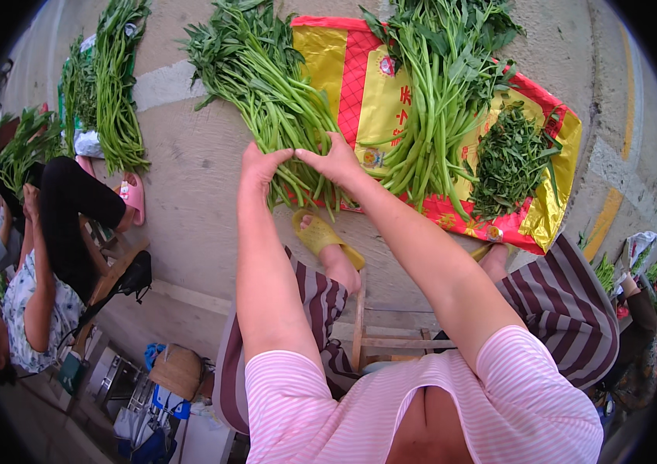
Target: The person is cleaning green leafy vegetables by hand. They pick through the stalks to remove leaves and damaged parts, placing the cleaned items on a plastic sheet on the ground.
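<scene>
Both of my hands are wrapped round the stem ends of a big bunch of water spinach (278, 104), thumbs almost meeting on top. My left hand (257, 166) grips its left side; my right hand (334, 161) grips its right side. The long green stems point toward me and the leaves fan out away from me. To the right, a second bunch of water spinach (435, 116) lies on a yellow and red plastic sack (322, 56). Beside that bunch is a low pile of loose dark leaves (512, 158). The undersides of my fingers are hidden.
Below my hands are my feet in yellow slippers (327, 236) and a wooden stool frame (390, 342). At the left, another person (38, 286) sits holding greens, near more long-stemmed greens (118, 100). A woven basket (177, 371) stands lower left.
</scene>
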